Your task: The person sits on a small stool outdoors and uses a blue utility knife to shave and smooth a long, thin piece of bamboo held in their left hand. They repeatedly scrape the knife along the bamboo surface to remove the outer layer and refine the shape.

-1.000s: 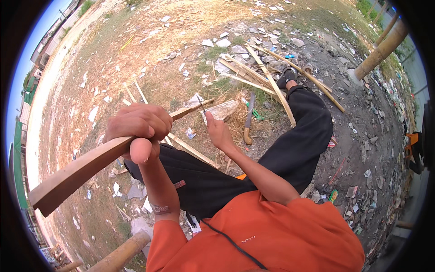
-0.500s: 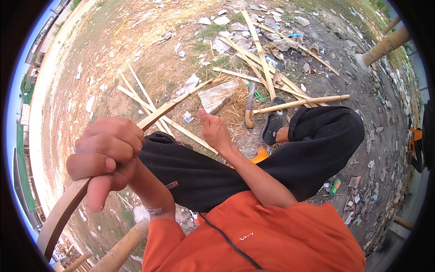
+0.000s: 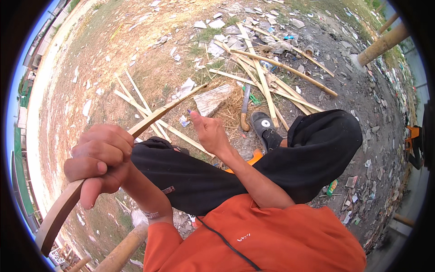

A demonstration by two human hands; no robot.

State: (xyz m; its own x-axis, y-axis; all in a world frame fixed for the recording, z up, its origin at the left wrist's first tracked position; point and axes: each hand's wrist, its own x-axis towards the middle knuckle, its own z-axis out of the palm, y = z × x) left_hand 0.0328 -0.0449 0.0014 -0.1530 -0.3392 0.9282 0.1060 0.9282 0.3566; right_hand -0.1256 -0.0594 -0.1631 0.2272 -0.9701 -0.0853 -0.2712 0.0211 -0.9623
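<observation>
Two hands are at work over a patch of dry, littered ground. The left hand (image 3: 100,158) is closed in a full fist around a long bamboo strip (image 3: 136,131), gripping it partway along its length. That strip runs from a broad, curved end below and to the left of the fist, up and to the right to a thin tip that ends just above the right hand. The right hand (image 3: 209,133) is to the right of the left one and a little farther out; its fingers are half curled with the thumb raised, and it looks to hold nothing large. A small dark thing sits by its thumb tip, too small to tell. Whether this hand touches the strip cannot be told.

Below both hands lie the person's legs in black trousers (image 3: 253,167), crossed, and nearer still an orange shirt (image 3: 253,235). Just to the right of the right hand is a black shoe (image 3: 265,129), and beside it a knife with a wooden handle (image 3: 245,109) lies on the ground. Just beyond the right hand sits a flat grey block of wood (image 3: 213,99) on straw. Farther out, beyond and to the right of that hand, is a loose heap of split bamboo slats (image 3: 267,77). More slats (image 3: 136,99) lie beyond the left hand.
</observation>
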